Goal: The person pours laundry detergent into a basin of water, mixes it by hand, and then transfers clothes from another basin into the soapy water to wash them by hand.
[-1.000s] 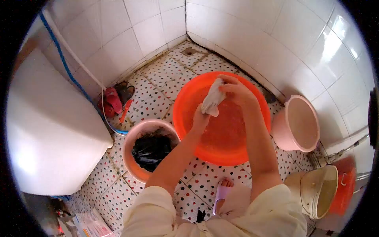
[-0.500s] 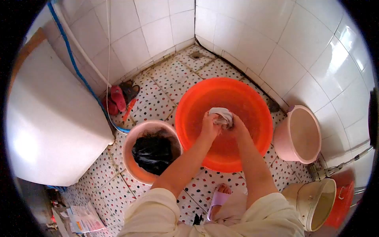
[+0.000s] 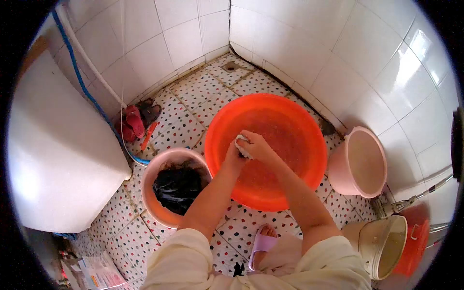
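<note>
Over the left part of a large orange basin (image 3: 309,169), my two hands press together around a small whitish cloth (image 3: 243,146). My left hand (image 3: 234,157) is closed on the cloth from the left. My right hand (image 3: 256,145) grips it from the right and above, covering much of it. Shallow water shows in the basin beneath. Beside it on the left, a pink basin (image 3: 151,193) holds dark wet fabric (image 3: 179,187).
A pink bucket (image 3: 340,166) stands right of the orange basin, with a cream bucket (image 3: 367,241) and a red bucket (image 3: 414,241) nearer. At left are a white appliance (image 3: 67,145), pink slippers (image 3: 134,122) and a blue hose (image 3: 87,92). A drain (image 3: 231,66) lies in the corner.
The cloth was stretched between my hands, then bunched near the basin's middle. Now it is squeezed smaller and farther left, with my right hand over it. The view has shifted slightly.
</note>
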`<state>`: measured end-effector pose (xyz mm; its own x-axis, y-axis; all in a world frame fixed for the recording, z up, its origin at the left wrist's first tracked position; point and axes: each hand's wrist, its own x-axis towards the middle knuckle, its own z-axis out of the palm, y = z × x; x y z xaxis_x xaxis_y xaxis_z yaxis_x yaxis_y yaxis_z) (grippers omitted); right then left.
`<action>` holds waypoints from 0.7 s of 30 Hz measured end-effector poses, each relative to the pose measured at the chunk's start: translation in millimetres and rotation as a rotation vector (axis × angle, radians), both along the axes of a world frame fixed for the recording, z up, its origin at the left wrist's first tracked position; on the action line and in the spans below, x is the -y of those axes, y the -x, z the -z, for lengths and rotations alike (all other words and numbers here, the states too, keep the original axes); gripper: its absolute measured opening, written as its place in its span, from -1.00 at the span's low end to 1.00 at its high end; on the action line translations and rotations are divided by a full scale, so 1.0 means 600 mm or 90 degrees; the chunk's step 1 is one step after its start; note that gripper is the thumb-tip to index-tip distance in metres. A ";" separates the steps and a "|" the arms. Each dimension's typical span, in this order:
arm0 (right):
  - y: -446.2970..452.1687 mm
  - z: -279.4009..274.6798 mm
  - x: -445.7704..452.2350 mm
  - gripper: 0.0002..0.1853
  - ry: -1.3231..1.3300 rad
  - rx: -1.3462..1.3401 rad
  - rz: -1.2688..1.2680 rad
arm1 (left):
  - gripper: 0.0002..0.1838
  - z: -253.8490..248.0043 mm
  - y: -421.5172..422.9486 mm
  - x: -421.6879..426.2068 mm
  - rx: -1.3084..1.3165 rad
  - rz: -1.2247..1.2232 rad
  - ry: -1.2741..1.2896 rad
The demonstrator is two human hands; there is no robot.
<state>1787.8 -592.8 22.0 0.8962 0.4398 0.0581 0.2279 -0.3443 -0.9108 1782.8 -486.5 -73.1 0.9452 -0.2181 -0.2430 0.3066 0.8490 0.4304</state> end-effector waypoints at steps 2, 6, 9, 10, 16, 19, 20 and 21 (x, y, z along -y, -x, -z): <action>0.012 -0.011 -0.008 -0.78 0.079 0.060 0.088 | -0.65 -0.009 0.001 0.005 0.045 -0.026 -0.066; 0.021 -0.012 -0.011 -0.70 0.104 0.129 0.303 | -0.70 -0.092 0.005 0.034 -0.053 -0.094 -0.157; 0.014 0.008 0.009 -0.67 0.084 0.054 0.354 | -0.66 -0.090 0.006 0.063 -0.085 -0.200 -0.313; 0.017 0.017 0.013 -0.67 0.084 0.048 0.360 | -0.63 -0.089 0.007 0.071 -0.069 -0.260 -0.398; 0.003 0.096 0.028 -0.68 -0.047 -0.057 0.316 | -0.48 -0.054 0.018 0.058 0.064 -0.214 -0.780; 0.003 0.102 0.036 -0.71 -0.103 -0.237 0.215 | -0.49 -0.023 0.011 0.042 -0.078 -0.062 -0.849; 0.011 0.089 0.037 -0.71 -0.127 -0.302 0.215 | -0.49 -0.014 0.014 0.039 -0.082 -0.067 -0.854; 0.015 0.085 0.037 -0.71 -0.151 -0.369 0.210 | -0.53 -0.005 0.023 0.039 -0.116 -0.037 -0.718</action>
<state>1778.7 -615.2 -28.9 0.8963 0.1743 -0.4077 -0.3979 -0.0898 -0.9130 1769.0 -510.0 -69.8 0.8775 0.2542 -0.4066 0.4151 0.0218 0.9095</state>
